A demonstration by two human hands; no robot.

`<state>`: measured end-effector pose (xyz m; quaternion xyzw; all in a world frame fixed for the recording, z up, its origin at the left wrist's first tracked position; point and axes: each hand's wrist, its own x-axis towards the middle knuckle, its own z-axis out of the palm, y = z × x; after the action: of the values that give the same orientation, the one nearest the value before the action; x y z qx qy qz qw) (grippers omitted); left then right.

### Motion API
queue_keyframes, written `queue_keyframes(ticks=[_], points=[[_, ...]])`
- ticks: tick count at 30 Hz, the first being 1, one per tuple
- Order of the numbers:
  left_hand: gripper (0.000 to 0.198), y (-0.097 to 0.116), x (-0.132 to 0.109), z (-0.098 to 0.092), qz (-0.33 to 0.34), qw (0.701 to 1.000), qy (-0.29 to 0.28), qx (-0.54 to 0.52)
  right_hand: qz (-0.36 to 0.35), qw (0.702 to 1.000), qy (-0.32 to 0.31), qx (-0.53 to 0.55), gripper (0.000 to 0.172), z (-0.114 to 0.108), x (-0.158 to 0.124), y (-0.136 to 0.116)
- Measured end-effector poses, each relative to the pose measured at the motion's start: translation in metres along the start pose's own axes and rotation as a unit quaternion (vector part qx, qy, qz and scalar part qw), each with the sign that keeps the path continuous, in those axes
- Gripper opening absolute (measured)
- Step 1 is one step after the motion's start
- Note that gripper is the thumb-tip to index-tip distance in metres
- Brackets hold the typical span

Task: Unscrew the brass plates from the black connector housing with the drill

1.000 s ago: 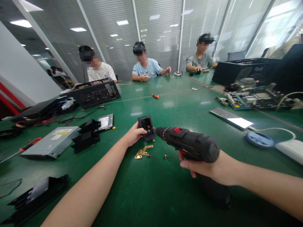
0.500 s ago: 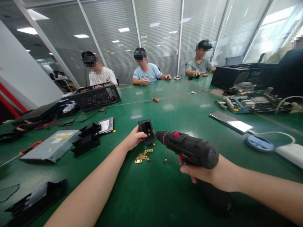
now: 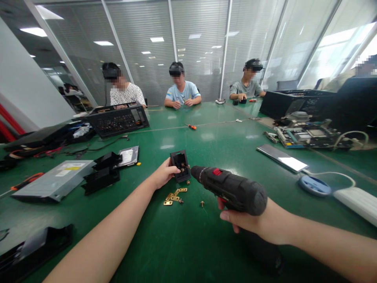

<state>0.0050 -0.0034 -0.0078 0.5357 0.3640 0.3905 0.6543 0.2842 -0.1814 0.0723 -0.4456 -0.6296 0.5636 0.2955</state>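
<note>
My left hand [image 3: 165, 173] is closed on a small black box-like housing [image 3: 177, 158], its open side facing me, with brass-coloured parts inside. Wrapped round the handle of a black cordless drill [image 3: 232, 188] is my right hand [image 3: 253, 220]. The drill's chuck points left at the housing; whether its bit touches anything inside is too small to tell. Several brass plates [image 3: 174, 197] lie on the green table [image 3: 165, 247] below the housing. Beside them are a screw [image 3: 181, 201] and another screw [image 3: 202, 203], with a small brass piece [image 3: 188, 182] just under the housing.
To the left are a silver drive [image 3: 55, 181], black brackets [image 3: 101, 181], a hard drive [image 3: 129, 156] and a computer case [image 3: 118, 120]. A phone [image 3: 281, 158], blue disc [image 3: 314, 185] and circuit boards [image 3: 315, 135] lie right. Several people sit around the table; a screwdriver [image 3: 192, 127] lies mid-table.
The view has shifted slightly, so the near things sit further left. Both hands keep their holds on the housing and the drill. The middle person across has brought both hands together.
</note>
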Motion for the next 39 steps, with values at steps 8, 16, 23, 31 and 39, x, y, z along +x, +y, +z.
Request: queue_keyframes(ticks=[8,16,23,31,39], points=[[0.061,0.001,-0.0016,0.0015,0.001,1.0,-0.002,-0.007,-0.017,1.0,0.001,-0.011,0.022,-0.0011,0.0011,0.0062],[0.057,-0.0009,-0.0009,0.0003,0.016,1.0,-0.007,0.003,-0.008,1.0,0.008,-0.011,0.031,-0.0004,-0.0004,0.0029],[0.061,0.0005,-0.0016,0.0016,0.008,1.0,-0.003,-0.002,-0.029,0.999,0.005,-0.032,0.019,-0.0004,0.0017,0.0049],[0.056,0.0002,-0.0016,0.0018,0.013,1.0,0.004,0.004,-0.021,1.0,0.001,-0.022,0.023,-0.0007,0.0014,0.0057],[0.056,0.0017,-0.0019,0.0026,0.013,1.0,-0.002,0.005,-0.011,0.999,0.006,-0.03,0.026,-0.0021,-0.0002,0.004]])
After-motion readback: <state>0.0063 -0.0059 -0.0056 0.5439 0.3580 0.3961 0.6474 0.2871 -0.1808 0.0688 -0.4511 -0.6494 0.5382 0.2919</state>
